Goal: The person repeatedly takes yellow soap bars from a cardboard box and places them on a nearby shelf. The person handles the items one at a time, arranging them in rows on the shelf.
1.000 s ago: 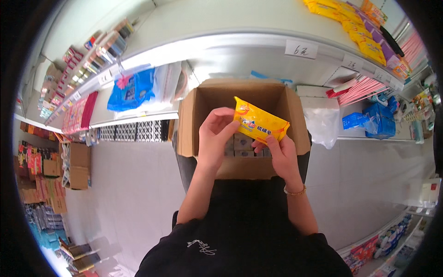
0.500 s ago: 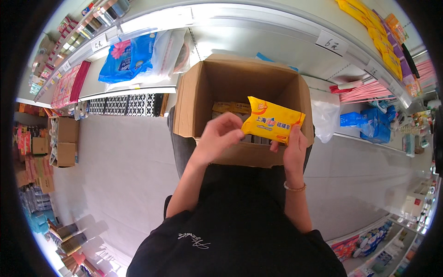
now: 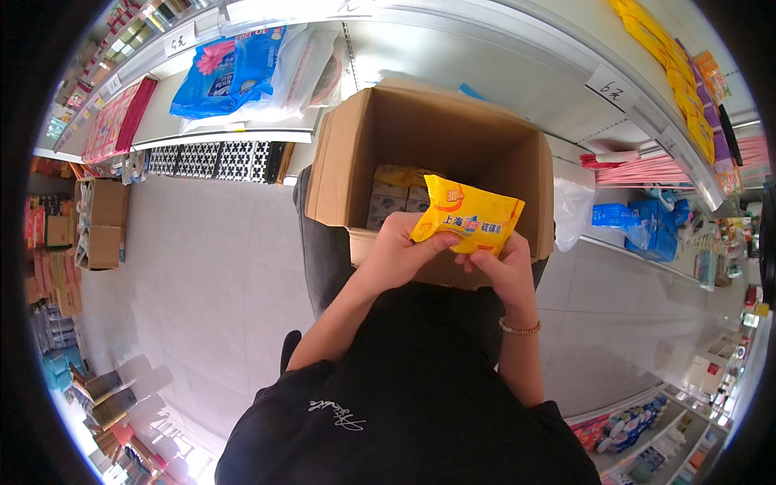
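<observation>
A yellow wrapped soap bar [image 3: 473, 215] is held level between my two hands, above the near side of an open cardboard box [image 3: 343, 158]. My left hand [image 3: 404, 249] grips the wrapper's lower left corner, thumb on the front. At the lower right edge, the fingers and thumb of my right hand [image 3: 508, 271] pinch the pack. Down inside the box, partly hidden by the bar, lie several small packs [image 3: 388, 200], pale ones with a yellow one [image 3: 398, 175] among them.
The box rests on my lap against dark trousers. Ahead runs a shelf edge [image 3: 550, 44], with a blue plastic pack [image 3: 230, 77] on the left and yellow packs [image 3: 667, 56] at upper right. Pink sticks [image 3: 638, 170] and blue packages [image 3: 655, 230] sit right; cardboard boxes [image 3: 103, 222] stand left.
My left hand has come in from beside the bar and now grips its corner. The soap bar has shifted slightly left and down. The view has tilted a little.
</observation>
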Demonstrator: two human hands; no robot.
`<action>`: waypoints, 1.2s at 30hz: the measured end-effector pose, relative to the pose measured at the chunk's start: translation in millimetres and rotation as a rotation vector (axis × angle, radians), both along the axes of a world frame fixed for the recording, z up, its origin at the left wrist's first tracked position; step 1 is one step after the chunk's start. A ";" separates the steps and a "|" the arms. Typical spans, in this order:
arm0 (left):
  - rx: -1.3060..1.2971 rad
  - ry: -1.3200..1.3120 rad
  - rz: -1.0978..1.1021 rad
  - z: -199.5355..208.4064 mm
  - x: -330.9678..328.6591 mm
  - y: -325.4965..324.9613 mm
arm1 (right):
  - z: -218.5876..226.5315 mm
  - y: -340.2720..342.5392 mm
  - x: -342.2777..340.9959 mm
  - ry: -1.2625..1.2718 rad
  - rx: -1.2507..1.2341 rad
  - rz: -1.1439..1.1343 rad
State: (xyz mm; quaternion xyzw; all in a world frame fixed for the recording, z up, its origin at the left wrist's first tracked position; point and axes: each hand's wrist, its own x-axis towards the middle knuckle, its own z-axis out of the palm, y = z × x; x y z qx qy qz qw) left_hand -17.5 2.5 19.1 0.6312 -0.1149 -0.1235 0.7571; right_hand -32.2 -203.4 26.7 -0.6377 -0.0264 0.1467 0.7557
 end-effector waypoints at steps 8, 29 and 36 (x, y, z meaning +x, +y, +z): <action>0.132 -0.032 -0.025 3.3 0.5 3.1 | 13.0 -10.9 7.6 0.125 -0.162 0.170; 0.726 -0.540 0.516 -20.4 16.2 31.5 | -75.1 27.8 185.2 0.164 -0.874 0.595; 0.885 -0.656 0.440 -30.1 15.1 29.2 | -258.1 63.6 215.5 -0.012 -1.110 1.059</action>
